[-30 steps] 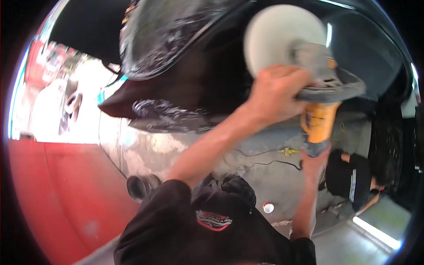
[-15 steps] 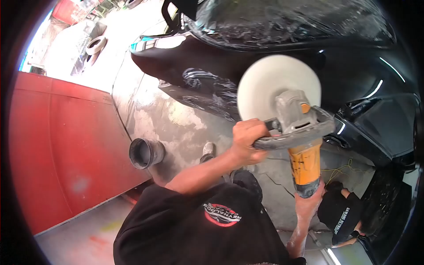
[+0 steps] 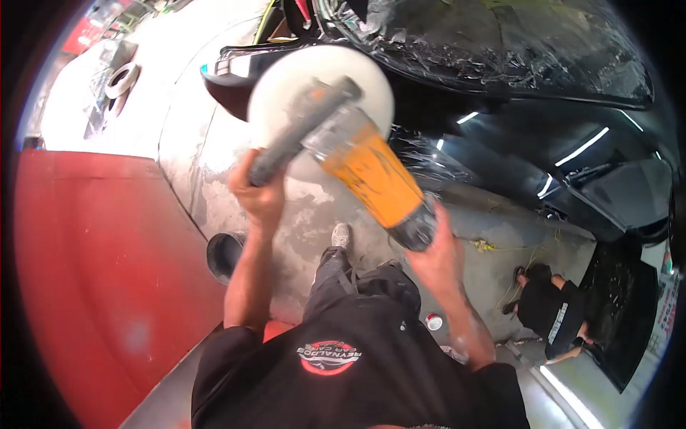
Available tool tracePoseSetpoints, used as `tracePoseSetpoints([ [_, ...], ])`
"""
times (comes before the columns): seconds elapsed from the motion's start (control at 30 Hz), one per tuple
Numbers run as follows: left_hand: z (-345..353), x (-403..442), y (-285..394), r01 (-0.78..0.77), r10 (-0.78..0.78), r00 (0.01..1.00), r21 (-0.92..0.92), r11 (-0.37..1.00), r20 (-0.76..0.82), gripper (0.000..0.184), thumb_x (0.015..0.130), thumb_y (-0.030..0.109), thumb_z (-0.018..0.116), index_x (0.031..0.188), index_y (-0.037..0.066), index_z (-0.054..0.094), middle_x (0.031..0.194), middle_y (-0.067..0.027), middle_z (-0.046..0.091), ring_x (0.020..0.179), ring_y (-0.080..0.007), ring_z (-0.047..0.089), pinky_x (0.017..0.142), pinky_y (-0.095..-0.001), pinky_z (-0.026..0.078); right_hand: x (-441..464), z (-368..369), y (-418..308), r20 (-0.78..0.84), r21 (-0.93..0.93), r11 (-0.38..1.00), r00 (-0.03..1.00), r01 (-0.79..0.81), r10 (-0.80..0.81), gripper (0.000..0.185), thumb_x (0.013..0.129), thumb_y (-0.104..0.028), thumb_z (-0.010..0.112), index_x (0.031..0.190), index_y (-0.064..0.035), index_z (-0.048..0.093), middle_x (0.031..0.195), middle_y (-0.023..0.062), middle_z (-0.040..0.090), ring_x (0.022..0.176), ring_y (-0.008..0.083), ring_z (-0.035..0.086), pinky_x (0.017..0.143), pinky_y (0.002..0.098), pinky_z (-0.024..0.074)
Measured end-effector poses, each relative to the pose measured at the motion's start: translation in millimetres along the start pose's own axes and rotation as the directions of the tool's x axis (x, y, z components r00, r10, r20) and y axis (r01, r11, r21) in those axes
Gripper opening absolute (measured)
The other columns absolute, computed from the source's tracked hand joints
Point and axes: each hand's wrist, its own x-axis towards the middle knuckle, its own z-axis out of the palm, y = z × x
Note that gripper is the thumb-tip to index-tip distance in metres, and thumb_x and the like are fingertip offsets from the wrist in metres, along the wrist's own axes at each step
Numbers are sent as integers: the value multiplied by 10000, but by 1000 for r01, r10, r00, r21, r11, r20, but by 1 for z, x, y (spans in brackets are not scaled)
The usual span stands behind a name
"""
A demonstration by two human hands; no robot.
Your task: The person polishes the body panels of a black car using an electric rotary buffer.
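Observation:
A yellow and grey polisher point(image 3: 379, 179) is held up in front of me, its round white pad point(image 3: 286, 86) pointing away, over the left end of a glossy black car panel point(image 3: 514, 150). Around the dark front handle, my left hand point(image 3: 259, 193) is closed. My right hand point(image 3: 436, 250) grips the dark rear end of the tool's body. The pad covers part of the panel's edge, and whether it touches the panel cannot be made out.
Below left stand a red panel point(image 3: 93, 272) and a dark bucket point(image 3: 225, 256). A crouching co-worker in black point(image 3: 550, 311) is at the right, near a yellow cord point(image 3: 486, 245). A small red and white can point(image 3: 434, 322) sits on the floor. Plastic film point(image 3: 486, 43) covers the car's glass.
The polisher and both my hands have moved left, and the tool has turned so that its rear end points down and right. Its pad has shifted from the middle of the panel to the left end.

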Motion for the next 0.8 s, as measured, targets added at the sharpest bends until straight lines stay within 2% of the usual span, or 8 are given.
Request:
tracePoseSetpoints([
  [0.07, -6, 28, -13, 121, -126, 992, -167, 978, -15, 156, 831, 12, 778, 792, -27, 632, 664, 34, 535, 628, -53, 450, 543, -236, 357, 20, 14, -21, 13, -54, 998, 999, 30, -30, 782, 803, -192, 745, 1474, -116, 352, 1011, 293, 687, 957, 471, 673, 804, 532, 529],
  [0.17, -5, 47, -17, 73, -75, 997, -171, 983, -1, 144, 931, 109, 726, 864, -13, 688, 628, 21, 545, 559, -60, 475, 499, -223, 355, 22, 7, -38, 16, 25, 997, 998, 68, -69, 767, 829, -197, 726, 1478, -94, 329, 958, 311, 685, 916, 491, 669, 803, 551, 521],
  [0.3, 10, 58, -2, 80, -79, 997, -194, 978, 13, 133, 923, 116, 740, 890, -5, 698, 623, 28, 541, 541, -44, 457, 479, -210, 335, 27, -14, -42, 57, 1, 998, 996, 62, -62, 789, 819, -162, 698, 1486, -68, 287, 949, 305, 688, 903, 495, 669, 810, 550, 520],
  [0.4, 14, 65, 11, 145, -169, 983, -279, 949, -66, 132, 900, 110, 766, 846, 8, 703, 614, 62, 506, 554, -24, 421, 491, -205, 312, 38, -25, -49, 141, -90, 995, 990, 40, -27, 785, 791, -102, 655, 1474, -47, 272, 944, 310, 687, 900, 503, 666, 817, 556, 517],
  [0.5, 7, 70, 1, 165, -208, 967, -262, 951, -145, 112, 893, 116, 773, 886, 15, 726, 596, 53, 529, 519, -25, 433, 474, -199, 312, 54, -28, -58, 248, -16, 998, 967, 68, -62, 773, 760, -57, 616, 1455, -34, 278, 932, 323, 681, 893, 512, 660, 825, 573, 509],
  [0.63, 4, 80, 4, 174, -206, 964, -188, 967, -169, 148, 886, 134, 781, 833, 21, 701, 596, 42, 531, 516, -28, 425, 475, -206, 311, 69, -19, -55, 212, -8, 990, 968, 139, -134, 749, 757, -42, 600, 1442, -27, 298, 932, 316, 683, 900, 508, 659, 824, 582, 504],
  [0.73, 15, 74, 18, 193, -214, 967, -151, 970, -139, 161, 910, 144, 755, 836, 16, 691, 606, 36, 532, 516, -40, 431, 479, -215, 310, 64, -27, -43, 214, 29, 999, 976, 37, -42, 742, 761, -101, 674, 1431, -84, 356, 881, 264, 691, 905, 484, 656, 798, 532, 493],
  [0.8, 26, 54, 33, 228, -241, 966, -122, 966, -99, 159, 923, 126, 730, 833, 2, 687, 623, 26, 540, 541, -44, 442, 496, -218, 315, 51, -41, -24, 213, 42, 999, 977, 1, -10, 758, 757, -105, 695, 1439, -88, 363, 921, 251, 702, 926, 478, 661, 818, 524, 500],
])
